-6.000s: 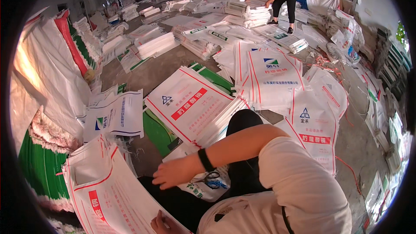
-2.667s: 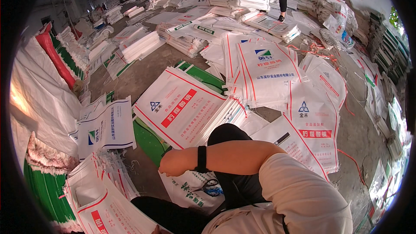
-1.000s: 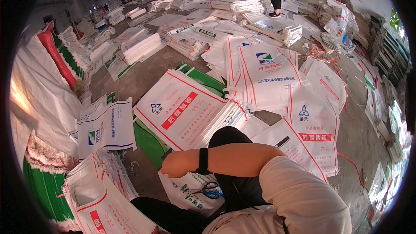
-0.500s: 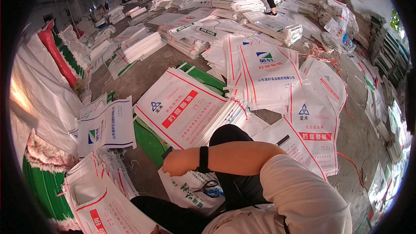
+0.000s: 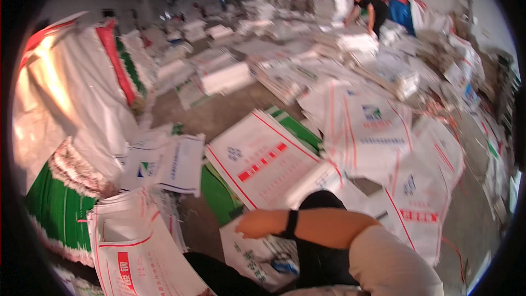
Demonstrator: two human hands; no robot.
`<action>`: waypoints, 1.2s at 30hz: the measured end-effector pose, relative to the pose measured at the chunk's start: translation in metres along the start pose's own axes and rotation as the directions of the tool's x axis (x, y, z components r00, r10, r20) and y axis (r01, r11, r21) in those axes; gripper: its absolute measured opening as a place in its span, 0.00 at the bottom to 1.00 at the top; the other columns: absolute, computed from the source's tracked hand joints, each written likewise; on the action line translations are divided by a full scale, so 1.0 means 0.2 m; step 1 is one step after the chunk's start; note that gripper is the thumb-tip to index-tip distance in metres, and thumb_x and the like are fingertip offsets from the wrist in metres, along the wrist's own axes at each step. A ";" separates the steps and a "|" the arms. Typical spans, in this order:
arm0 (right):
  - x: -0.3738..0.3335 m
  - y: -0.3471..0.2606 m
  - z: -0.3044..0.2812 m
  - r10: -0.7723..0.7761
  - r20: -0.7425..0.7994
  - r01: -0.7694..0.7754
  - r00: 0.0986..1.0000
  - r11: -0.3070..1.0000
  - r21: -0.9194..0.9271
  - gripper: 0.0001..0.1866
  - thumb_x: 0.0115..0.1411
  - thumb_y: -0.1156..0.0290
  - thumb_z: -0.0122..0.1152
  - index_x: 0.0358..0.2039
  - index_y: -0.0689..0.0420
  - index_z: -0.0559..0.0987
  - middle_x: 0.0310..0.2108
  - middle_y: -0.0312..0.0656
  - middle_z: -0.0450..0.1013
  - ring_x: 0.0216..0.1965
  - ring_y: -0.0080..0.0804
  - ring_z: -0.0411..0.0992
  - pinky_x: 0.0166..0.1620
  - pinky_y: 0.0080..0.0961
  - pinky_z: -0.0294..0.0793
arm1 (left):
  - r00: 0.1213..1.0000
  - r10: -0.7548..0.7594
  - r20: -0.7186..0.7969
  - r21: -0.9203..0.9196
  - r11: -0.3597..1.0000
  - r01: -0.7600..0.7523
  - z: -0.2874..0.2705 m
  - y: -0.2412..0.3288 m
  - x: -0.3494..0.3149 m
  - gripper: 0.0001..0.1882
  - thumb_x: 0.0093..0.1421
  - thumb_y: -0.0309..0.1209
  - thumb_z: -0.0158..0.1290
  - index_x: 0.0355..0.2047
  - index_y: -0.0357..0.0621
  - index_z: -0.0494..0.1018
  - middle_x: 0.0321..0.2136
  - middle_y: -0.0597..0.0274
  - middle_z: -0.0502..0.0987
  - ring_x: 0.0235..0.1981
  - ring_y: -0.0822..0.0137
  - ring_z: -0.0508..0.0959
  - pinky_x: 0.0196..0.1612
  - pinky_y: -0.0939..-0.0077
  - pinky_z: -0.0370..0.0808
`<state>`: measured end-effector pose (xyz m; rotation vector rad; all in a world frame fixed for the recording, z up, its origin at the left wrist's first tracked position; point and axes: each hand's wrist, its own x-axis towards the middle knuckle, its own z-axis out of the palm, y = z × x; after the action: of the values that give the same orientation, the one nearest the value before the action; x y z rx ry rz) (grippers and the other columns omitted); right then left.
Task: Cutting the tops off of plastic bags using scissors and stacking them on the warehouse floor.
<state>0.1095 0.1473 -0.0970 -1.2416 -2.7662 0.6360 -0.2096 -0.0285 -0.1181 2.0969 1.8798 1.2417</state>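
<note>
One right hand [image 5: 253, 224] in one wristband [image 5: 291, 223] is by one white sack [image 5: 253, 257] — too blurred to tell the fingers' grip.

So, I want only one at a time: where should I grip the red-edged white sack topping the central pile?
I'd probably pinch the red-edged white sack at its near-left edge, coming from the left over the green sack. It lies flat, that edge uncovered; the near-right side of the pile looks layered.

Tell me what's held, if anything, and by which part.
It cannot be told: the blurred right hand is over a white sack with green print, any grip unclear; the left hand barely shows at the lower edge.
</note>
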 end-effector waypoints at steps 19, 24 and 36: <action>0.04 0.00 0.02 0.044 0.081 -0.043 0.996 0.999 -0.014 0.16 0.60 0.62 0.58 0.43 0.59 0.78 0.35 0.52 0.78 0.41 0.53 0.76 0.44 0.47 0.74 | 0.998 0.048 0.050 0.001 0.999 -0.048 -0.01 -0.03 -0.02 0.11 0.61 0.22 0.51 0.43 0.36 0.77 0.33 0.50 0.74 0.37 0.52 0.72 0.40 0.59 0.70; 0.05 -0.03 0.05 0.030 0.035 -0.030 0.999 1.000 0.005 0.13 0.56 0.64 0.60 0.34 0.62 0.81 0.33 0.52 0.78 0.38 0.52 0.77 0.41 0.45 0.76 | 0.998 0.039 0.056 0.007 0.999 -0.039 -0.02 -0.03 -0.04 0.12 0.60 0.21 0.51 0.43 0.36 0.77 0.33 0.50 0.74 0.36 0.51 0.72 0.41 0.59 0.70; 0.08 -0.02 0.07 0.040 0.046 -0.040 0.998 0.999 -0.004 0.15 0.56 0.61 0.61 0.31 0.63 0.82 0.30 0.52 0.79 0.36 0.52 0.78 0.38 0.44 0.77 | 0.999 0.018 0.052 0.010 1.000 -0.018 -0.03 0.00 -0.01 0.10 0.63 0.23 0.51 0.43 0.34 0.77 0.35 0.48 0.76 0.38 0.49 0.73 0.44 0.56 0.71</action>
<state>0.0926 0.1514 -0.1097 -1.3020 -2.7869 0.6711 -0.2128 -0.0317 -0.1153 2.1340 1.8542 1.1720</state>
